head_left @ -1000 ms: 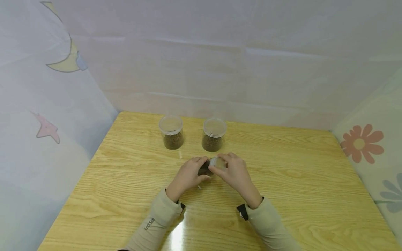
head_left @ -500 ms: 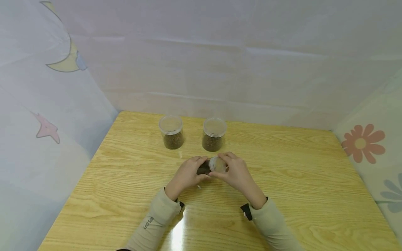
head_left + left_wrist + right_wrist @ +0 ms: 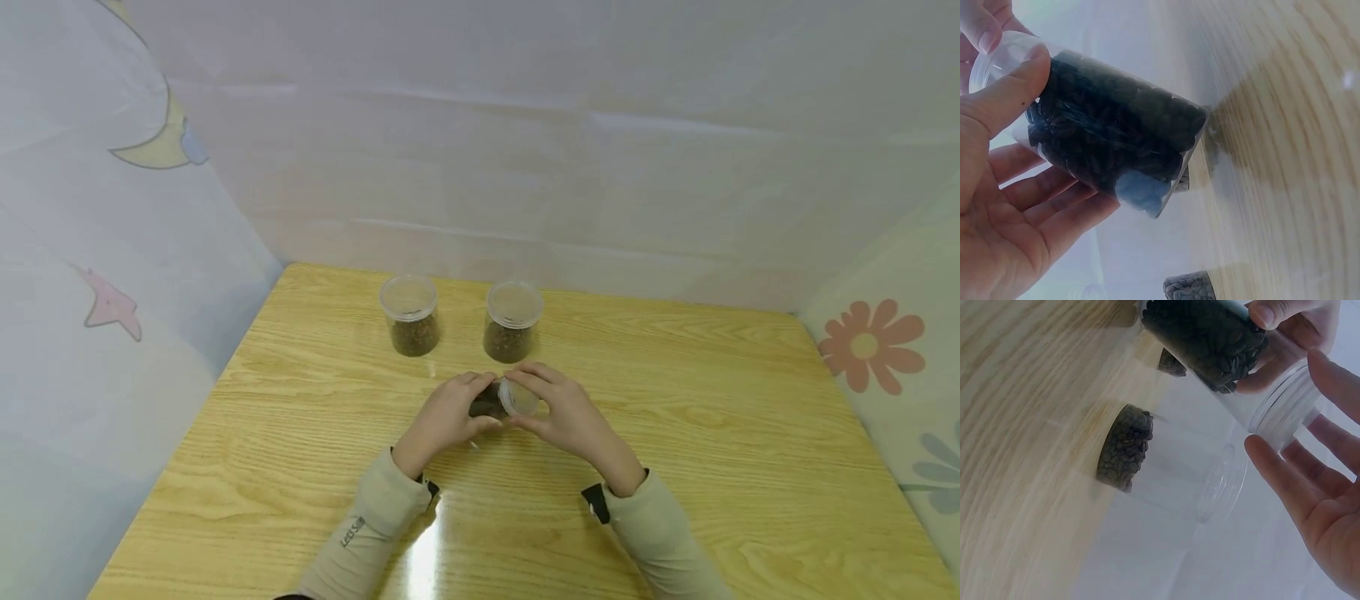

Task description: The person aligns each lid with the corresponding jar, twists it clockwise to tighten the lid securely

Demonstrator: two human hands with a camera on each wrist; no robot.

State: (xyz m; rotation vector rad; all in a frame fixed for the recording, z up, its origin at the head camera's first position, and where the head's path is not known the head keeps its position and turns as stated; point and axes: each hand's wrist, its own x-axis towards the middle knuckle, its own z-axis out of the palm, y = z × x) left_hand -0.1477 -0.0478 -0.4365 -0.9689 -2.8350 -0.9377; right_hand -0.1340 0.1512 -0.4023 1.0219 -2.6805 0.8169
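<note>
A clear jar [image 3: 1110, 119] with dark, bean-like pieces in it leans toward the right, its base edge right at the tabletop. My left hand [image 3: 453, 412] grips it round the body, thumb on one side and fingers on the other. A pale blue patch shows near its base. At the tilted upper end is the clear ridged lid [image 3: 1285, 403], which sits at the jar's mouth. My right hand [image 3: 562, 412] holds this lid by its rim between thumb and spread fingers. Between pieces and lid, part of the jar is unfilled.
Two similar lidded jars stand upright behind my hands, a left one [image 3: 413, 333] and a right one [image 3: 510, 337], each partly filled with dark pieces. The wooden table [image 3: 712, 417] meets a pale cloth backdrop [image 3: 480, 192] at its back and sides.
My right hand has shifted slightly right and turned about the lid, its fingers now straighter. The jar leans a little differently, while my left hand has barely moved.
</note>
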